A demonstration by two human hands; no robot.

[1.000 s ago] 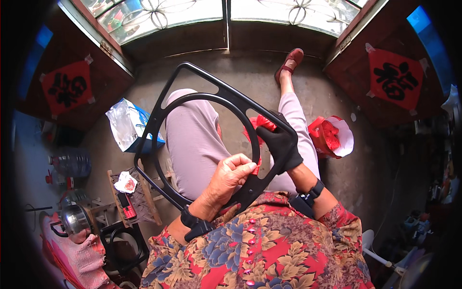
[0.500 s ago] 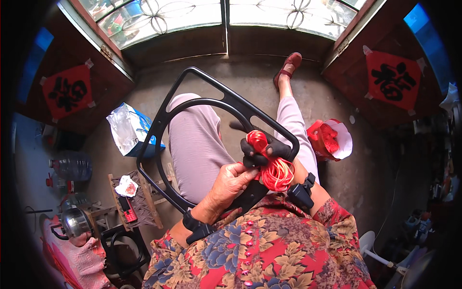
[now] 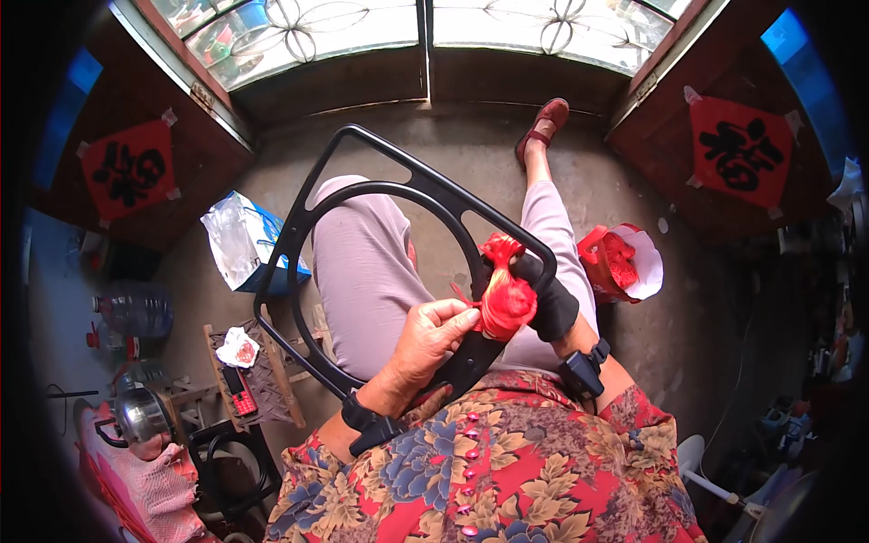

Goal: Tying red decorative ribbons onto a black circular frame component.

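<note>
Across my lap lies a black frame (image 3: 396, 166) with a large round opening and smaller slots at its corners. My right hand (image 3: 554, 308), in a black glove, is closed round a bundle of glossy red cord (image 3: 507, 308) at the frame's right side. The bundle is narrow in the middle and thicker at both ends. At its left edge, my bare left hand (image 3: 425, 337) pinches a thin red strand between thumb and forefinger. Most of the right fingers are hidden behind the bundle and the frame.
On the floor right of my leg stands a red bag (image 3: 605, 262) with red material inside. A blue bag (image 3: 262, 237) is at the left. A small stool (image 3: 294, 407) carries a red phone (image 3: 241, 394) and crumpled white wrapping (image 3: 238, 347). Beside it sits a metal kettle (image 3: 145, 423).
The cord bundle has turned, and its loose looped end no longer faces me. My gloved hand has shifted right and nearer to me. The left hand has moved slightly left, still pinching a strand.
</note>
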